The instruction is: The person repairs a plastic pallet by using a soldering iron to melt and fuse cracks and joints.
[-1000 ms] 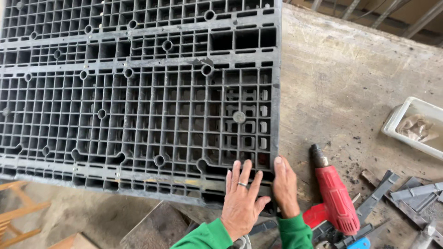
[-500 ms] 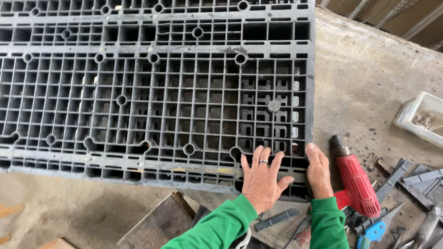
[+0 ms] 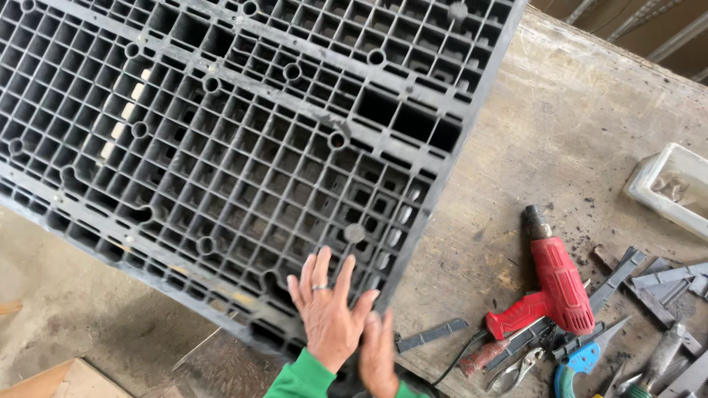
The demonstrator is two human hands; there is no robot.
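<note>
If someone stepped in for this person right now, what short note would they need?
Left hand: open, flat on the near corner of the black plastic pallet.
Right hand: beside it at the pallet's edge, blurred, grip unclear.
Pallet: lies skewed on the wooden workbench, its near side overhanging the floor.
Red heat gun lies to the right, untouched, among pliers and metal strips.
Done: pallet is on the bench. Left: tools not yet picked up.

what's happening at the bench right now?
A person in green sleeves has both hands on the near corner of a large black plastic pallet that lies grid side up at an angle across a worn wooden workbench. The left hand is spread flat on the grid; the right hand is at the corner edge beside it. A red heat gun, pliers and metal strips lie to the right, untouched.
</note>
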